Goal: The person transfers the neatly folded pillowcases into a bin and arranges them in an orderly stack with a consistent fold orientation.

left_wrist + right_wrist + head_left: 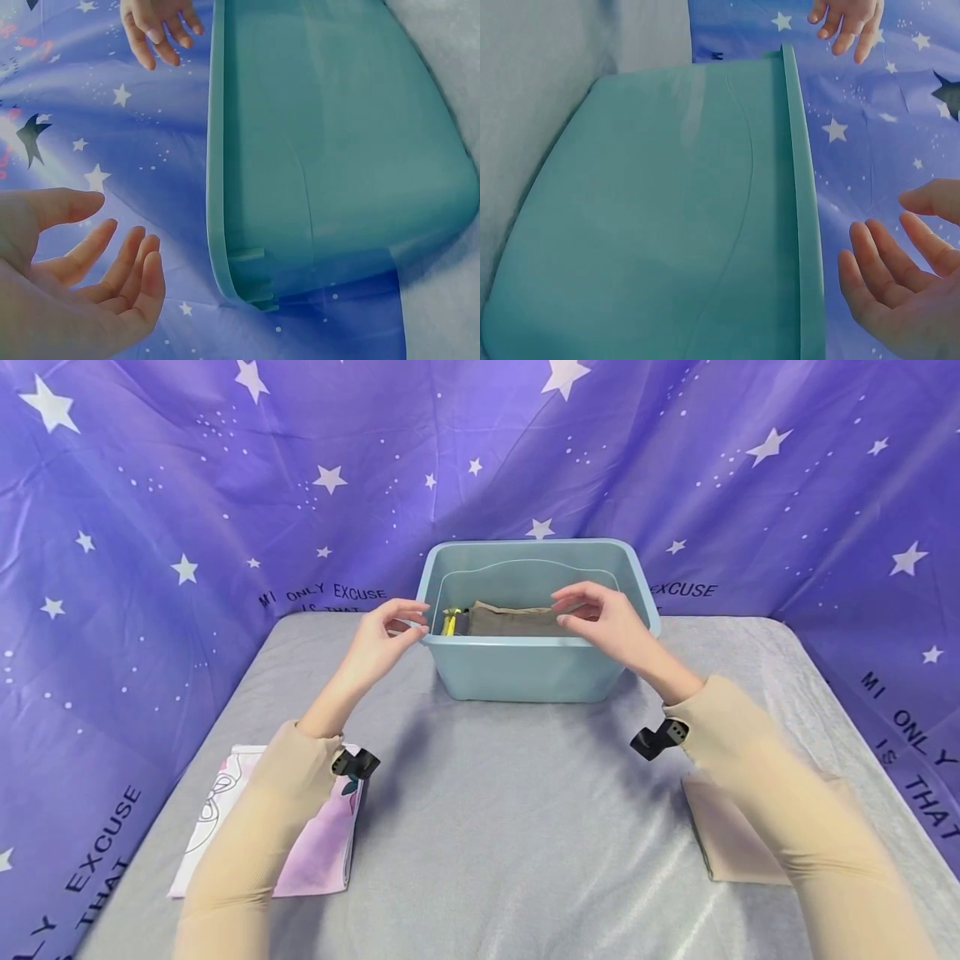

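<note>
A blue-green plastic bin (525, 670) stands at the back of the table. Inside it lie a folded brown cloth (510, 622) and a small yellow and dark item (452, 622) against the left side. My left hand (386, 635) hovers by the bin's front left corner, fingers loosely bent and holding nothing. My right hand (603, 620) is over the front rim towards the right, also with nothing between thumb and fingers. In the left wrist view the bin's wall (337, 150) fills the right side, with the relaxed left hand (97, 277) beside its rim.
On the near left lies a folded white and purple printed cloth (322, 847), partly under the left sleeve. A folded beige cloth (738, 843) lies at the near right, partly covered by the right sleeve. Purple star-printed curtain (300, 427) hangs behind the grey-covered table (510, 827).
</note>
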### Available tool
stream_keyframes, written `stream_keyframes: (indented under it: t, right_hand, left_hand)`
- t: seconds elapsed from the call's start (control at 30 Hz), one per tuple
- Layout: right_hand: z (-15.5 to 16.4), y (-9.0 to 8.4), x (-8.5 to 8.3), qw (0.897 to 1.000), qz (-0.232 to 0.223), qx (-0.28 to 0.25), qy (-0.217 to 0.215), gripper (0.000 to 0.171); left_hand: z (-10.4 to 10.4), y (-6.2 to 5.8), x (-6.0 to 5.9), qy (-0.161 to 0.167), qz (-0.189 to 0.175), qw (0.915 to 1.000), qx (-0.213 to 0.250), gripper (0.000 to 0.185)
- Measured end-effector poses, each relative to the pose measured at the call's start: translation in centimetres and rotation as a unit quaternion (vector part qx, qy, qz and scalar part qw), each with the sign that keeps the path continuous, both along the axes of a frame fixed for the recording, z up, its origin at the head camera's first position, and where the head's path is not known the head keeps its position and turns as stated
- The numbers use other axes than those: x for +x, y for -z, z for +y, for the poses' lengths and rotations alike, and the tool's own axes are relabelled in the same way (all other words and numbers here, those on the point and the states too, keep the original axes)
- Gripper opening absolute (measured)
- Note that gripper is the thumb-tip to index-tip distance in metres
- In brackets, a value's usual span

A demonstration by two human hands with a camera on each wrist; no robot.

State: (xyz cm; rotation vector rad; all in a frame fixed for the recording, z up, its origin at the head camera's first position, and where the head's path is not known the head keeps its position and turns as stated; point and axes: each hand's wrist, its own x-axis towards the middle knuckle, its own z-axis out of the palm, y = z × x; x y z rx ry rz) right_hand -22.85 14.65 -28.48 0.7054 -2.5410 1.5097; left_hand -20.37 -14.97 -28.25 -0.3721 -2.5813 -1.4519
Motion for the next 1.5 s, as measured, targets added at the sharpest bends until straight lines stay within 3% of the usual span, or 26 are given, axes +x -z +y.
stream_keyframes:
  t: [0.4,0.9,1.5]
  right_hand:
    - [-1.8,0.7,2.0,0.999,0.015,-0.001,-0.039,0.027]
    - [-4.3,2.5,3.6,0.995,0.003,0.002,-0.101,0.032]
    - [-8.0,5.1,4.8,0.988,-0.029,0.016,-0.149,0.031]
  left_hand:
    - [-2.0,1.3,2.0,0.019,0.011,0.9993,-0.031,0.033]
    - [-5.0,3.0,4.3,0.032,-0.017,0.9956,-0.086,0.037]
    - [-9.2,5.0,6.2,0.009,-0.049,0.9934,-0.103,0.04]
